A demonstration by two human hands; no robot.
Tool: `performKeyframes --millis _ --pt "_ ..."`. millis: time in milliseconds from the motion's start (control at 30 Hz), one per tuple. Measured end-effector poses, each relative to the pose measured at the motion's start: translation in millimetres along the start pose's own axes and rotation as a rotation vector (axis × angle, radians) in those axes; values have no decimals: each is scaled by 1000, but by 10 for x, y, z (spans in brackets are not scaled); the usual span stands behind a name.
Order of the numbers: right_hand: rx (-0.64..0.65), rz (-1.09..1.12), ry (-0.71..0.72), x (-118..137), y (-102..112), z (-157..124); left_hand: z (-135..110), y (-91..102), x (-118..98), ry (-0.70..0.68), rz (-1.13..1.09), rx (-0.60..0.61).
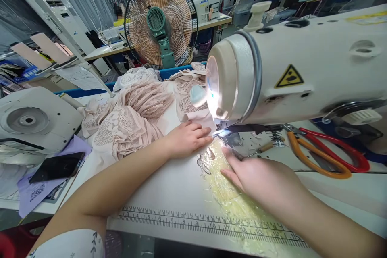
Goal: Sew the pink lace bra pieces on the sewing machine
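My left hand point(187, 139) lies flat, fingers together and stretched out, pressing pale fabric point(181, 177) on the machine bed just left of the lit needle area point(220, 132). My right hand point(260, 175) rests flat on a strip of cream lace point(229, 197) in front of the needle, fingers pointing toward it. The head of the white sewing machine point(290, 72) hangs above both hands. A heap of pink lace fabric point(136, 117) lies behind my left hand.
Orange and red scissors point(326, 155) lie on the bed to the right. A black phone point(57, 166) sits on purple paper at the left. A ruler scale point(211, 225) runs along the table's front edge. A standing fan point(160, 20) is behind the fabric heap.
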State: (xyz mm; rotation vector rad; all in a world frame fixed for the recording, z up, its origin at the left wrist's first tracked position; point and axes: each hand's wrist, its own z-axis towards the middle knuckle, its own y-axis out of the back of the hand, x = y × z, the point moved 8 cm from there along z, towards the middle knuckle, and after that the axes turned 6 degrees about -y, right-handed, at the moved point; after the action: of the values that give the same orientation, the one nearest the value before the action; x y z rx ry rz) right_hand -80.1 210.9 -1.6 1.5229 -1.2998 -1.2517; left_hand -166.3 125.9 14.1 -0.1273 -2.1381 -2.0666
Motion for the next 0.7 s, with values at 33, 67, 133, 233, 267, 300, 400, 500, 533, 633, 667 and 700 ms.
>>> performKeyframes --millis 33,67,133,233,267,300,400,500,533,633,667,700 --pt "-59 1 4 -4 -18 -36 -7 16 6 23 15 -9" --pt "-149 2 23 0 -27 -80 -16 38 12 58 31 -20" --pt "-374 9 94 22 -34 -197 -45 101 57 191 67 -48" --pt "-615 39 194 38 -94 -341 -118 169 247 523 88 -45" --pt "-642 61 192 24 -117 -349 -132 154 329 620 53 -14" --pt "-656 88 176 5 -129 -342 -123 122 412 687 -4 23" --pt "-646 218 101 -50 -108 -291 28 8 678 742 -197 107" --pt "-567 326 57 -61 -93 -251 209 17 936 736 -288 76" --pt "-528 339 41 -66 -108 -241 234 52 987 744 -306 47" --pt "-437 357 40 -83 -189 -220 123 248 946 789 -309 -54" --pt "-422 362 53 -91 -223 -208 26 326 862 798 -296 -78" --pt "-411 367 64 -101 -260 -189 -98 404 754 802 -277 -94"
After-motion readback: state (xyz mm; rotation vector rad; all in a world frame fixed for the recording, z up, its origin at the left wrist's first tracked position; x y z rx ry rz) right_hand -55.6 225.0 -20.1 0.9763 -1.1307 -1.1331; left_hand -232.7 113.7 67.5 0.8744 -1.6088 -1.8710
